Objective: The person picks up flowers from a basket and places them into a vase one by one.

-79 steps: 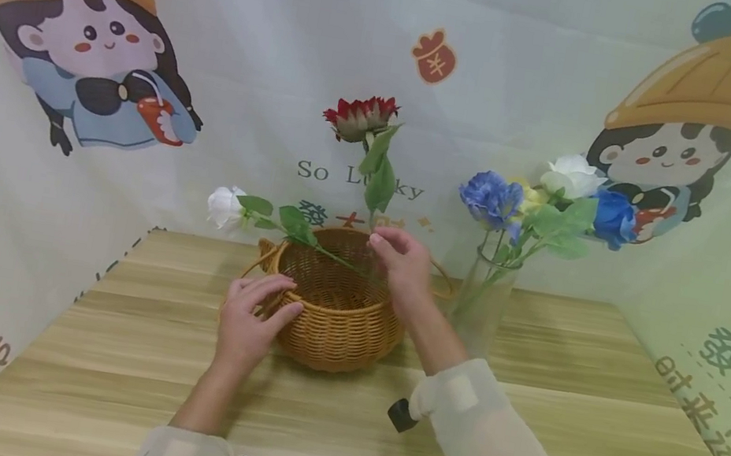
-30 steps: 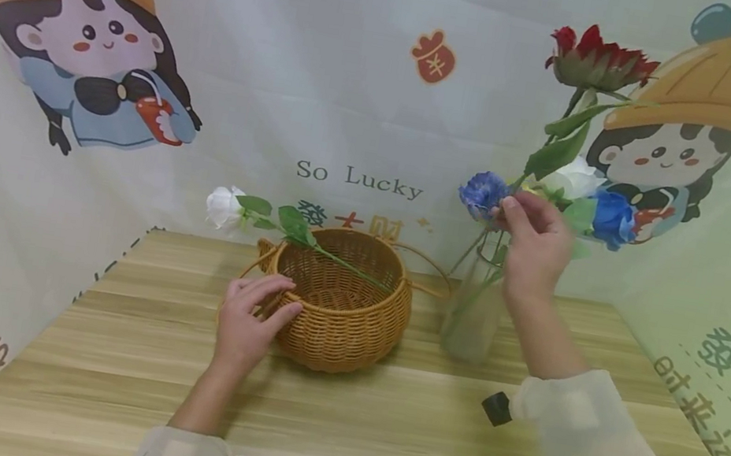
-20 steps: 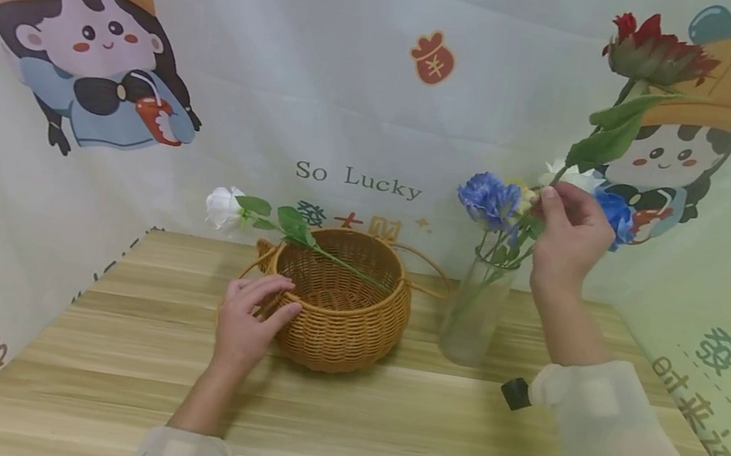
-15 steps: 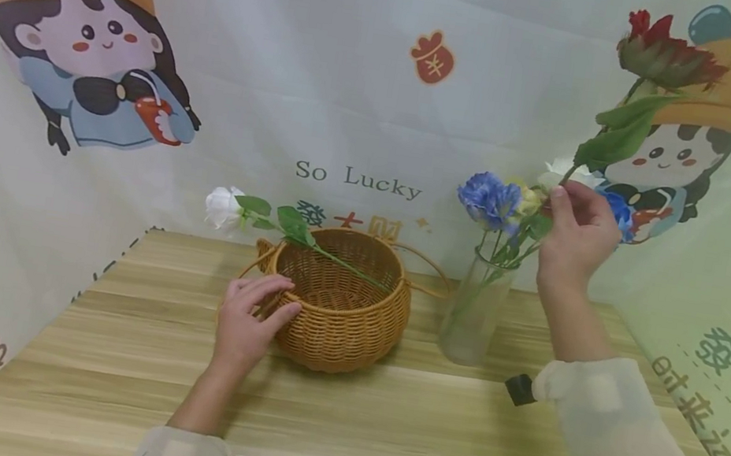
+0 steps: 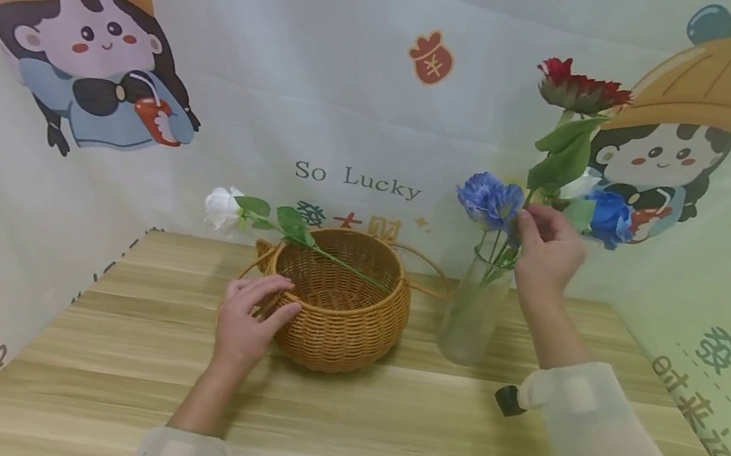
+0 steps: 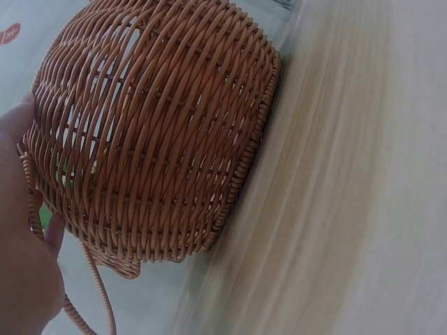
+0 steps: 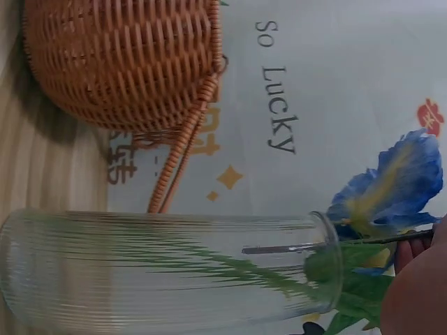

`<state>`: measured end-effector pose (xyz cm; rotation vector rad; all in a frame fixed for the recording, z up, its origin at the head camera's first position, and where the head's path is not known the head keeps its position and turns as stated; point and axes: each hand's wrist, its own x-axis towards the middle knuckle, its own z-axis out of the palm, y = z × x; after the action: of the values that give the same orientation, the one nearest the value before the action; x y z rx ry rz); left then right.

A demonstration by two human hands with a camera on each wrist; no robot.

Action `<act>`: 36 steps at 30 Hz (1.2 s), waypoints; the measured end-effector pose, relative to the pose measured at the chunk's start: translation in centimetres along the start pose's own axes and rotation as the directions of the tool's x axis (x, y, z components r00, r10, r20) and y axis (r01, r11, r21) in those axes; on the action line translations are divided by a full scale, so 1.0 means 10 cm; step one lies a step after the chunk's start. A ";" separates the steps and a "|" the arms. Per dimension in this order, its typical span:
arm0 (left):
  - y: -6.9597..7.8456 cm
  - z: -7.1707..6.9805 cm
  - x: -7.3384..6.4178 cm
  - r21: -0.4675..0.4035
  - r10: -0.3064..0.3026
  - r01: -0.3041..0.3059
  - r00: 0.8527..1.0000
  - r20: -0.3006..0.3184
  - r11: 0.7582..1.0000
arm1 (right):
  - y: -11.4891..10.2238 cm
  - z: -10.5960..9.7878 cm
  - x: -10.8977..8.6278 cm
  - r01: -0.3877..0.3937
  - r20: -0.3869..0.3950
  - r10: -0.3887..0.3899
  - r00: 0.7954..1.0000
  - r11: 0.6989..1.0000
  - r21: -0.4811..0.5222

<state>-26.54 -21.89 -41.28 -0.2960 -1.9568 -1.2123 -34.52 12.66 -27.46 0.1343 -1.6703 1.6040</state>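
My right hand (image 5: 552, 249) pinches the stem of a red artificial flower (image 5: 582, 91) with green leaves. That flower stands upright above the ribbed glass vase (image 5: 469, 316). In the right wrist view, its dark stem (image 7: 279, 249) reaches through the vase mouth, the lower end inside. Around it are a blue-purple flower (image 5: 485, 197), a blue rose (image 5: 609, 219), a white bloom (image 5: 582, 186) and a partly hidden yellow one. My left hand (image 5: 248, 325) holds the near left rim of a wicker basket (image 5: 340, 340). Across the basket's opening lies a white rose (image 5: 223, 207), its head past the left rim.
The wood-grain table (image 5: 332, 438) carries both basket and vase. One basket handle (image 5: 430, 270) extends right toward the vase. Behind stands a pale printed cloth backdrop (image 5: 275, 70), with cloth sides left and right.
My right hand carried the red flower from over the basket rightward and up to the vase, then lowered it so its stem entered the mouth. The left hand stayed on the basket.
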 end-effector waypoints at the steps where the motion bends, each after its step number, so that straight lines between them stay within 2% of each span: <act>1: 0.00 0.00 0.00 0.000 -0.001 0.001 1.000 0.000 1.000 | 0.02 0.01 -0.02 0.006 0.014 -0.006 1.000 1.000 -0.002; 8: -0.02 0.00 0.00 0.000 0.004 -0.004 1.000 -0.002 1.000 | 0.13 0.06 -0.12 0.067 0.100 -0.060 0.993 0.995 -0.068; 19: 0.02 -0.01 -0.01 0.016 -0.021 0.021 1.000 0.003 1.000 | 0.24 0.11 -0.23 0.167 0.150 -0.136 0.979 0.962 -0.215; 31: 0.04 -0.01 0.00 -0.002 -0.024 0.024 1.000 0.009 1.000 | 0.34 0.08 -0.28 0.245 0.141 -0.218 0.966 0.943 -0.225; 36: 0.04 -0.01 -0.01 -0.002 -0.031 0.031 0.999 0.010 1.000 | 0.37 0.07 -0.31 0.297 0.152 -0.268 0.951 0.928 -0.226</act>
<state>-26.21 -21.78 -41.05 -0.2745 -1.9756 -1.2352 -34.90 11.36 -32.17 0.3340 -1.8333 1.1831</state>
